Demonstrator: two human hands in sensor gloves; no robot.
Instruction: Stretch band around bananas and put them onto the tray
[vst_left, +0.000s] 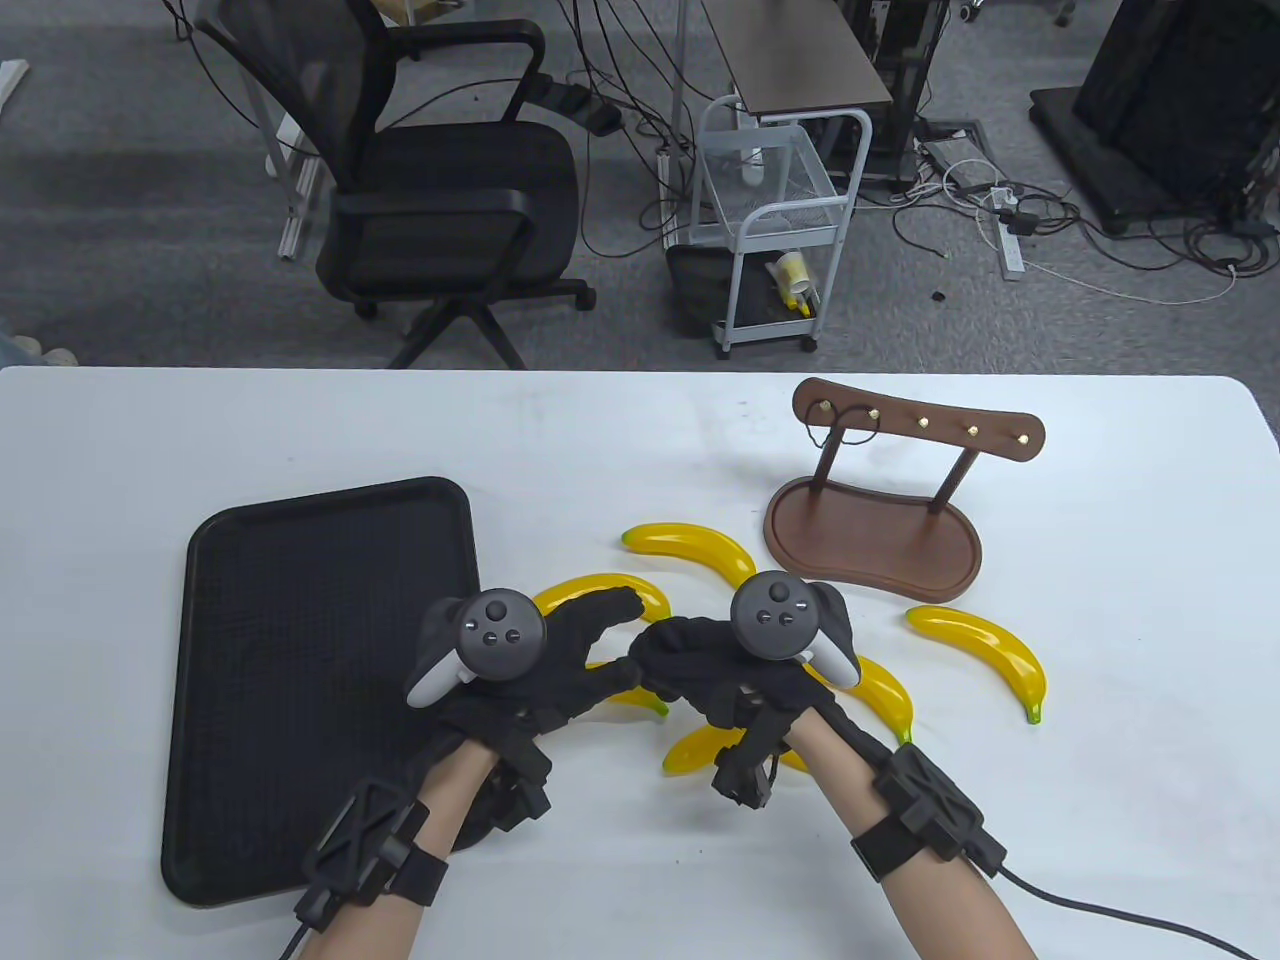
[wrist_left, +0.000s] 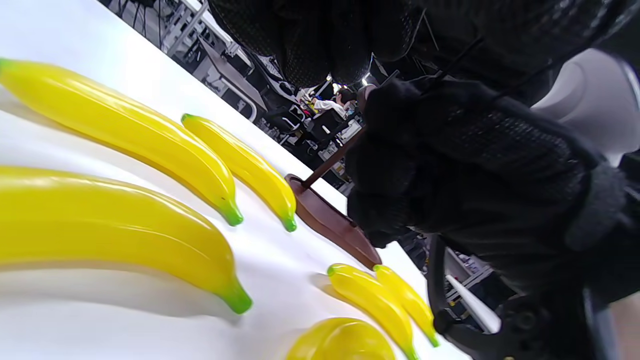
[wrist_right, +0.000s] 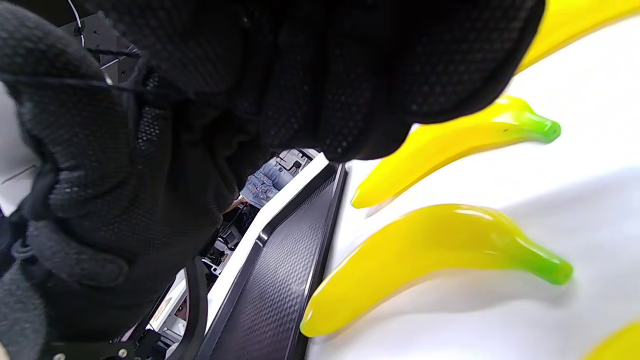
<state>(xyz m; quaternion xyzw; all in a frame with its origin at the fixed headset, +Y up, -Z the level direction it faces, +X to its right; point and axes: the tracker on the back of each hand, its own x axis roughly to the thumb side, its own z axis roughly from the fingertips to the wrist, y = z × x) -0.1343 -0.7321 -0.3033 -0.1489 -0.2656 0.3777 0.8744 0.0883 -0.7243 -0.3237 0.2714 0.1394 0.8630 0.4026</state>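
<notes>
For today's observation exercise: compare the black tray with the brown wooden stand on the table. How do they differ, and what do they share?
The tray is black, flat and rectangular with rounded corners; the stand is brown wood with a rounded, bean-shaped base. The tray lies low at the table's left; the stand, on the right, rises on two posts to a crossbar with brass pegs. Neither holds a banana, and neither is touched by a hand.

Black rectangular tray (vst_left: 300, 560) lies flat, textured inside. Glossy yellow bananas with green tips lie loose just right of tray: one (vst_left: 690, 545) farthest from the person, one (vst_left: 985, 645) well right, others (vst_left: 600, 592) clustered between. Band not discernible.
</notes>
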